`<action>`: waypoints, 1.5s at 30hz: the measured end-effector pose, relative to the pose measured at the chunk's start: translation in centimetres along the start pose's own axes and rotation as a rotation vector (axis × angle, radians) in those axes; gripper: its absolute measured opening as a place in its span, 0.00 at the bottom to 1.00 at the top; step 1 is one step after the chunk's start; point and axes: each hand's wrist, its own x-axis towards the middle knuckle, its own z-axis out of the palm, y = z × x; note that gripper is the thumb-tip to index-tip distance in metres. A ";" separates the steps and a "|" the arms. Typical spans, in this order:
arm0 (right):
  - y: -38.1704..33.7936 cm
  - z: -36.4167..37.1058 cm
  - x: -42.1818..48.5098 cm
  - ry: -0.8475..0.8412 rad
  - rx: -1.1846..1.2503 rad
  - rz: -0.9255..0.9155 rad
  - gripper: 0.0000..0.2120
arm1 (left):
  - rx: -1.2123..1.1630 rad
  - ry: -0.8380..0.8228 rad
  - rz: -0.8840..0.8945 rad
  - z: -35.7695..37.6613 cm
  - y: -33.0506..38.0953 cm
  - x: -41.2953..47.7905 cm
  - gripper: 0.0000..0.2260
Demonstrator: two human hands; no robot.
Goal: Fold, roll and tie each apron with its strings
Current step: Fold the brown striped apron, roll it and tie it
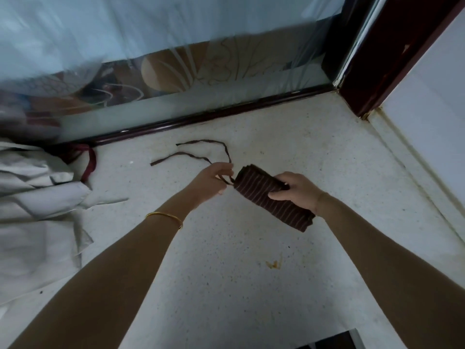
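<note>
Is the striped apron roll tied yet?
No, strings from the striped apron roll trail loose over the speckled surface past the left hand.

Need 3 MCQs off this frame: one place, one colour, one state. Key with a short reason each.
1. Where is the pale cloth pile relative to the rolled apron?
A) to its left
B) to its right
C) on top of it

2. What colour is the rolled apron?
A) plain yellow
B) dark brown with thin pale stripes
C) bright green

3. How are the strings now?
A) knotted round the roll
B) missing
C) trailing loose, pinched by the left hand

Key:
1 A, the pile sits at the frame's left edge.
2 B, stripes run across the roll gripped by the right hand.
3 C, the loose ends lie on the speckled counter.
</note>
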 end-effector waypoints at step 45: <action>-10.2 4.0 -5.2 0.276 0.433 -0.249 0.06 | -0.183 0.213 0.184 -2.0 8.3 -8.6 0.10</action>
